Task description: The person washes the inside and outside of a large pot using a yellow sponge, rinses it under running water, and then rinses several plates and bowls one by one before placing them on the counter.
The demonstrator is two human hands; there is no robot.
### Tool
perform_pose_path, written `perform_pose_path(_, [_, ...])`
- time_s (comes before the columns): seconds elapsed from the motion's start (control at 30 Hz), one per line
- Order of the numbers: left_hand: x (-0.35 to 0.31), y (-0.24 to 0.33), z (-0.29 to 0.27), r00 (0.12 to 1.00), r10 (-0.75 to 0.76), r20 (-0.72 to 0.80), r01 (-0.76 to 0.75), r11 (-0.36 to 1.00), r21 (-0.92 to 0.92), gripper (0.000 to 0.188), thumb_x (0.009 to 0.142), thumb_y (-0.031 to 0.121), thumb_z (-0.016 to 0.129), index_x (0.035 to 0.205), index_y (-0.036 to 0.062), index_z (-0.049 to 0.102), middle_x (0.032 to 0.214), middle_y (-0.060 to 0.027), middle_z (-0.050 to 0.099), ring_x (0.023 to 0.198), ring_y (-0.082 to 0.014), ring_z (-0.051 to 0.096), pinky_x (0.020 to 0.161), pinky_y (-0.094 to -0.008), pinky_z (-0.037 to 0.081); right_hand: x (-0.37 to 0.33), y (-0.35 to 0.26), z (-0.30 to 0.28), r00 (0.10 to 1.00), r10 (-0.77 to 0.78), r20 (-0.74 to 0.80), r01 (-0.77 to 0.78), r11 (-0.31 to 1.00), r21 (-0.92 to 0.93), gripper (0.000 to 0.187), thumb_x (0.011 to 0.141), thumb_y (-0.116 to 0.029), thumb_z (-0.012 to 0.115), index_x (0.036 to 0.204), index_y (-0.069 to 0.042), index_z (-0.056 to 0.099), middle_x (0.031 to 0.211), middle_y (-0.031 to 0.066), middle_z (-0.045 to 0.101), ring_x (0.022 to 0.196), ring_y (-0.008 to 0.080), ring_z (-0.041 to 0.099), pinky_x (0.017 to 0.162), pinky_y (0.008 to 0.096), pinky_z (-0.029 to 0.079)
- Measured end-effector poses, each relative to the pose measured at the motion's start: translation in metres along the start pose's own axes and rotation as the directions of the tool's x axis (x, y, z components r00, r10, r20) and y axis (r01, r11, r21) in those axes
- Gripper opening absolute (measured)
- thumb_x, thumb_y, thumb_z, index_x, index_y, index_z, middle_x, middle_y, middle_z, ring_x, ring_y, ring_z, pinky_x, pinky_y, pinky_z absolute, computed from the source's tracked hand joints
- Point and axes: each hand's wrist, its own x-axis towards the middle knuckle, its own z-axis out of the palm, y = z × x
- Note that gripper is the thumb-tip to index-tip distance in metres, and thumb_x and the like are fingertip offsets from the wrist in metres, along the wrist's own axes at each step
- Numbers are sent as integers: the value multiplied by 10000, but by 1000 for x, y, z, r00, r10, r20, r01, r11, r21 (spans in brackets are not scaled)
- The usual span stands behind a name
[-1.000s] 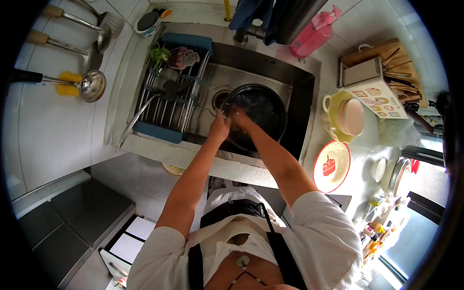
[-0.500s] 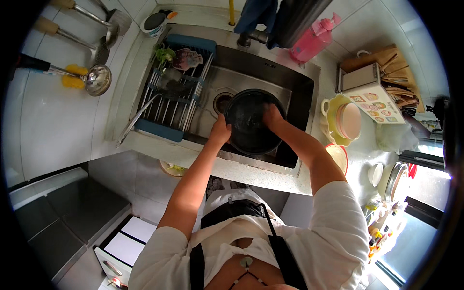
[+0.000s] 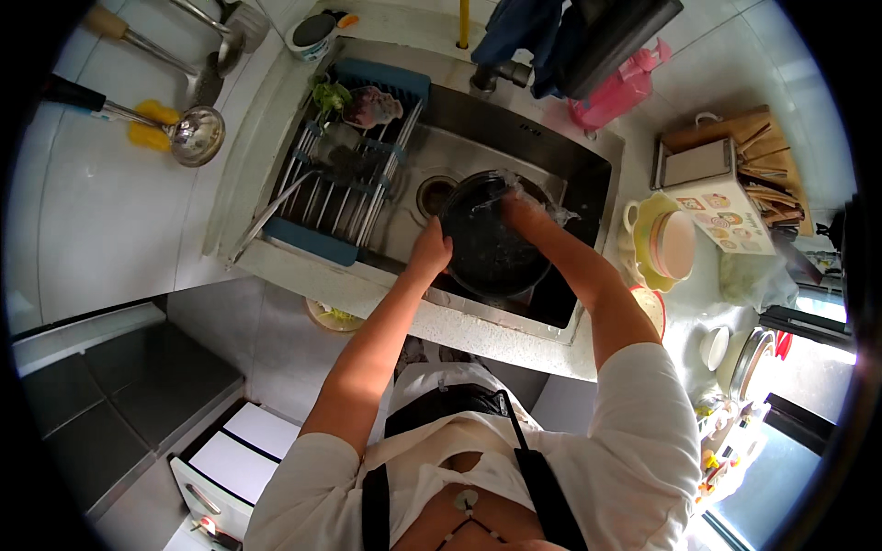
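Note:
A round black pan (image 3: 496, 262) with water in it sits in the steel sink (image 3: 432, 151), to the right of the drain. My left hand (image 3: 432, 248) is closed on the pan's left rim, thumb toward the inside. Over the far right part of the pan is my right hand (image 3: 520, 211), its fingers blurred and covered by splashing water. Clear water spills around that hand and past the rim. Whether the right hand holds anything is hidden.
Left of the drain, a rack (image 3: 317, 241) bridges the sink, bearing greens (image 3: 329, 97), a patterned reddish item (image 3: 372, 107) and a long-handled utensil. The faucet (image 3: 501, 75) and a pink pump bottle (image 3: 614, 92) stand behind. A yellow scalloped bowl (image 3: 650, 266) sits on the right counter.
Water now splashes up at the pan's far right rim around my right hand. My left hand stays at the left rim. The whole view has shifted slightly.

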Motion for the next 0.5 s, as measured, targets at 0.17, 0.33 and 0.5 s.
perform_pose_path(0.17, [1,-20,-6,999,1,-38,1,999,49,400,772,111,492,1107,-54,350,783,-262,545,598,-359,574,493,-409,486,-50,-57,-53,943,3,334,157,879,-449,280,751,-165,525,1002,-55,582,997,118,562,925,222,531,813,323,416])
perform_pose_path(0.33, [-9,13,-17,998,-61,-30,63,996,69,373,712,158,552,1025,-27,470,816,-239,569,720,-355,579,614,-409,468,-66,-92,-44,783,63,619,-256,939,229,382,746,-349,537,993,-60,578,996,145,569,954,258,528,807,331,412])
perform_pose_path(0.5, [1,-14,-12,1000,18,7,-19,998,57,279,677,183,570,906,24,569,830,-194,593,796,-351,565,683,-423,431,-86,-112,-74,928,166,333,-354,668,654,398,733,-390,516,929,-51,593,1006,205,545,972,320,503,823,357,399])
